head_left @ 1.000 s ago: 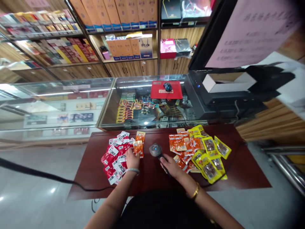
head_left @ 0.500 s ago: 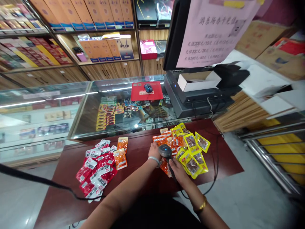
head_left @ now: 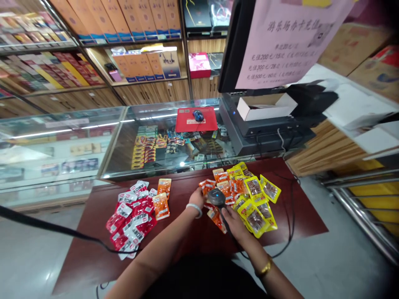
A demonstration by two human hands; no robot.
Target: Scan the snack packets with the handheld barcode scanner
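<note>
Currently on the dark red tabletop (head_left: 93, 257): right hand (head_left: 233, 220) closed around the handle of a black barcode scanner (head_left: 216, 198), head up and pointing away from the person, cord trailing off the near edge. Left hand (head_left: 197, 196) — white bracelet at the wrist — reaches across to the orange snack packets (head_left: 229, 187), fingers resting on the nearest one; whether it has pinched that packet cannot be told. That pile lies just ahead of both hands, slightly right of centre, the scanner head touching or just over its near edge; the left hand is nearer the packets' left fringe. Yellow packets (head_left: 257, 203) overlap the orange ones on the right. Red-and-white packets (head_left: 131, 216) lie well apart to the left, with two orange packets (head_left: 162, 198) beside them. Pink notice (head_left: 280, 37) overhead — Chinese characters and price figures, too small to read surely. Packet brands illegible.
</note>
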